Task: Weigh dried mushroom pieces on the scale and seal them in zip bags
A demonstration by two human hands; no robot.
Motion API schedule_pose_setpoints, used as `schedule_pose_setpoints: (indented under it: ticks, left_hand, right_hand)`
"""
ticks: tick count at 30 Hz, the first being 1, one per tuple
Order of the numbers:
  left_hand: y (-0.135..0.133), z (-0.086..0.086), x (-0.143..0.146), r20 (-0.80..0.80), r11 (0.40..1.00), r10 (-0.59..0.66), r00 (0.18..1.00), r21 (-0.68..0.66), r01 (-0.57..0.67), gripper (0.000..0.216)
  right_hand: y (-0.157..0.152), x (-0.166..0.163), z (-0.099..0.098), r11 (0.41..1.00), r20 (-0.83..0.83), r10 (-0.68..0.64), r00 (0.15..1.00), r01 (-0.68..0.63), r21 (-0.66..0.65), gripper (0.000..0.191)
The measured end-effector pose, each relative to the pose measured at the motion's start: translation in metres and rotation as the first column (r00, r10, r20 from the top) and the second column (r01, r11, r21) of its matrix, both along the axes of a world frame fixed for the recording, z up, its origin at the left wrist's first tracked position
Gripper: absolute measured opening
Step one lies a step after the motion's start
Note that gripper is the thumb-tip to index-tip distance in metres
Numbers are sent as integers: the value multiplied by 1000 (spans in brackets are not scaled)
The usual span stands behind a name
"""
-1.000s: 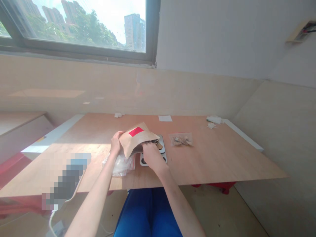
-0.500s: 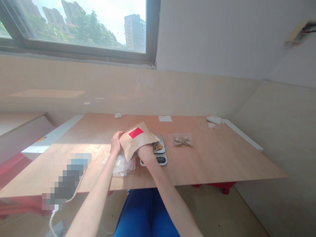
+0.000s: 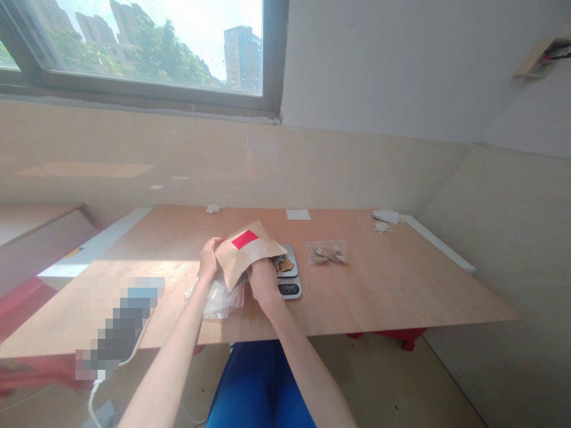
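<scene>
A brown paper bag with a red label lies tilted in front of me, its mouth toward the right. My left hand grips the bag's left side. Into the open mouth reaches my right hand; its fingers are hidden inside the bag. Partly behind the bag and right hand is a kitchen scale, with brown dried pieces on its plate. Beneath the left forearm and bag sits a pile of clear plastic zip bags.
To the right of the scale lies a filled clear bag of brown pieces. White paper and crumpled white scraps are along the table's far side. A pixelated device with a white cable rests at the front left.
My right hand and wrist have shifted slightly at the bag's mouth. The paper bag and left hand stay nearly in place.
</scene>
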State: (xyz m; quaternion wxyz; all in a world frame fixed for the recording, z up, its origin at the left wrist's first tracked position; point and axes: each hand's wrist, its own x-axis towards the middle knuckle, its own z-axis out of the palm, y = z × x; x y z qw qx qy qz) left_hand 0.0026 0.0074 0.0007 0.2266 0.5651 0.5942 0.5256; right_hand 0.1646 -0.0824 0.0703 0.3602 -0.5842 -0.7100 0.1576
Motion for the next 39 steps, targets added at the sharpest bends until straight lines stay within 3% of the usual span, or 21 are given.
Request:
schedule_pose_setpoints:
  ticks: [4,12,22,27,32,35,39]
  left_hand:
    - [0,0,0,-3,1000,-1,1000,-3,1,32]
    - [-4,6,3,-38,1000,3,999,-5,-3,32]
    - [-4,3,1,-38,999,-1,999,-44,-1,33]
    - [-1,-1,-1,-54,999,2,999,-42,-5,32]
    - [1,-3,-3,-76,999,-10,997,-33,8,34]
    - [0,-2,-3,-91,999,-18,996,-28,16,34]
    - [-1,-2,-3,-100,1000,-18,995,-27,16,34]
  right_hand:
    - [-16,5,6,999,16,-4,1000,5,-45,24]
    - [-28,28,13,979,-341,184,922,-201,-17,5]
    - [-45,46,29,960,-404,281,871,-260,109,3]
    - [-45,54,27,973,-560,229,796,-168,160,13]
    - [-39,77,8,990,-669,105,735,-13,141,33]
    - [-35,94,-5,992,-673,34,739,58,113,38]
    - [-32,115,-21,986,-596,-47,802,134,103,29]
